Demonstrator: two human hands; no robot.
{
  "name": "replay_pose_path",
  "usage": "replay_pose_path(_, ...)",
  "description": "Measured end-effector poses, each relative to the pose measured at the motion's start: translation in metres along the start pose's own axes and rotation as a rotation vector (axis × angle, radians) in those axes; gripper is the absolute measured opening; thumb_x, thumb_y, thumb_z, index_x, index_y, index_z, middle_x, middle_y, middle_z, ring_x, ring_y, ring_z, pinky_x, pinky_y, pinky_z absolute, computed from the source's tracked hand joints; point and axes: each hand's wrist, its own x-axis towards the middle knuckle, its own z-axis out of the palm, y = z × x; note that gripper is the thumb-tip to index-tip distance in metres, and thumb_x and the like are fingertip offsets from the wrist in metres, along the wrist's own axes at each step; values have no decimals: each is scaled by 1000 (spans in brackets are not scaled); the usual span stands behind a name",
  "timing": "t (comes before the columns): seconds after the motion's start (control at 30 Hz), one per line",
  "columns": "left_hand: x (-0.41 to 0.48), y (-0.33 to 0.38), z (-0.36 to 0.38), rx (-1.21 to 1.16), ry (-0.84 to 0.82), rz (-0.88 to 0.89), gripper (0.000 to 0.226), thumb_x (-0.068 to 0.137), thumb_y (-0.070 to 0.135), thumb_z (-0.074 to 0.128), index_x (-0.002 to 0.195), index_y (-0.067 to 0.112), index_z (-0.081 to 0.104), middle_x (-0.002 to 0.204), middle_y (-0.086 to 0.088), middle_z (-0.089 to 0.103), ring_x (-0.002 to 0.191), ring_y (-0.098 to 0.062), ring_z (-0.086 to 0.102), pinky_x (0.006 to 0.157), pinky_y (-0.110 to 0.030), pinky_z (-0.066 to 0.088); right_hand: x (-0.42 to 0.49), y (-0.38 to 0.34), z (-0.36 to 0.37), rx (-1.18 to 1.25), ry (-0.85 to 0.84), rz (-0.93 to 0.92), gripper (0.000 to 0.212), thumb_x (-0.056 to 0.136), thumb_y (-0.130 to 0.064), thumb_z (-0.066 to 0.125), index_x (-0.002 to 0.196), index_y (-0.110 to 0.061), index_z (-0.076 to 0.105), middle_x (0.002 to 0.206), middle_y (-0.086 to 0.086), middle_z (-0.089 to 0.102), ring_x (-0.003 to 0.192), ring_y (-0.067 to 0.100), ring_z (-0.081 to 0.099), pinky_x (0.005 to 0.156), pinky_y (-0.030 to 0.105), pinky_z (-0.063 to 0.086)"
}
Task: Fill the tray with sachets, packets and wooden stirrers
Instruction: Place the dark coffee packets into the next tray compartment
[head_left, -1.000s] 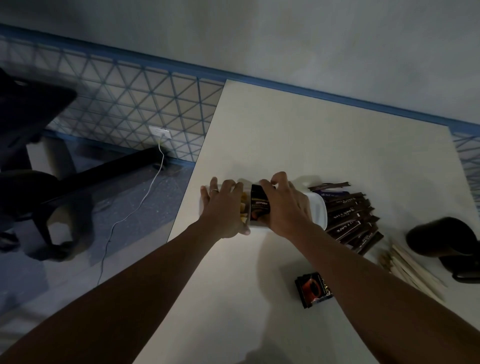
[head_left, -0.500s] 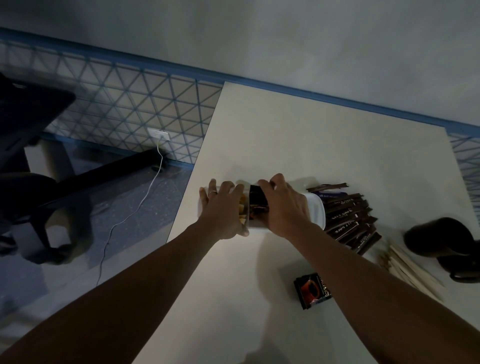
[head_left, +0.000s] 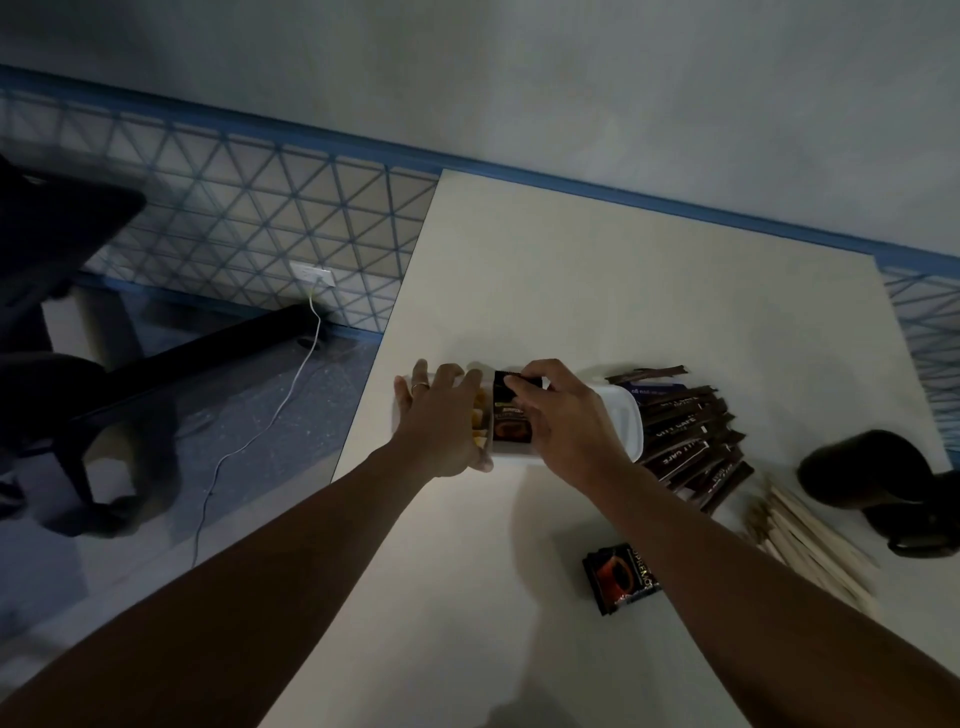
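Observation:
A white plastic tray (head_left: 626, 423) lies near the table's left edge, mostly covered by my hands. My left hand (head_left: 441, 421) rests over its left end with fingers spread, above yellow sachets (head_left: 479, 415). My right hand (head_left: 561, 415) pinches dark coffee packets (head_left: 511, 426) standing in the tray's middle compartment. A fan of dark brown stick sachets (head_left: 685, 436) lies just right of the tray. Wooden stirrers (head_left: 810, 545) lie in a pile farther right. A small stack of dark coffee packets (head_left: 621, 577) sits on the table nearer to me.
A black rounded object (head_left: 872, 478) stands at the table's right edge beside the stirrers. The cream table (head_left: 623, 286) ends just left of the tray, with floor, a white cable (head_left: 249, 441) and a dark chair (head_left: 47, 312) beyond.
My right fingertips shifted slightly on the top of the dark packets in the tray. My left hand stayed on the tray's left end.

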Motion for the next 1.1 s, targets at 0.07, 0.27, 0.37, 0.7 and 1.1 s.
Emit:
replay_pose_path(0.07, -1, 0, 0, 4, 2, 0, 113, 64, 49, 84, 152, 26, 18, 158, -3, 20, 147, -41, -3, 118, -59, -1, 0, -3, 0, -12, 17, 10, 32, 86, 1, 68, 117, -8, 72, 121, 10, 62, 88, 30, 68, 71, 44, 62)
replay_pose_path(0.27, -1, 1, -2, 16, -15, -7, 113, 64, 49, 84, 152, 26, 17, 158, -4, 19, 148, -41, -3, 118, -59, 0, 2, -6, 2, 0, 56, 58, 26, 89, -2, 67, 114, -9, 74, 119, 9, 64, 91, 30, 69, 76, 42, 61)
replay_pose_path(0.37, -2, 2, -5, 21, -25, -10, 112, 64, 49, 84, 152, 26, 17, 158, -4, 19, 148, -40, -3, 118, -58, 1, 4, -1, 1, 13, 78, 61, 27, 90, -3, 66, 114, -12, 75, 117, 5, 65, 89, 22, 72, 73, 39, 61)
replay_pose_path(0.7, -12, 16, -17, -255, 163, 28, 83, 67, 37, 85, 140, 19, 48, 145, -2, 45, 144, -31, 23, 118, -45, 17, -14, 11, -30, 25, 248, 95, 18, 89, -9, 71, 105, -10, 78, 99, 4, 71, 72, -4, 52, 69, 12, 49)
replay_pose_path(1.1, -48, 92, 24, -453, 81, 327, 16, 82, 22, 75, 97, 20, 75, 92, 10, 72, 73, 3, 61, 73, -11, 46, -109, 30, -67, -20, 271, 315, 9, 87, -8, 71, 92, -11, 78, 83, 1, 74, 67, 9, 65, 63, 24, 55)
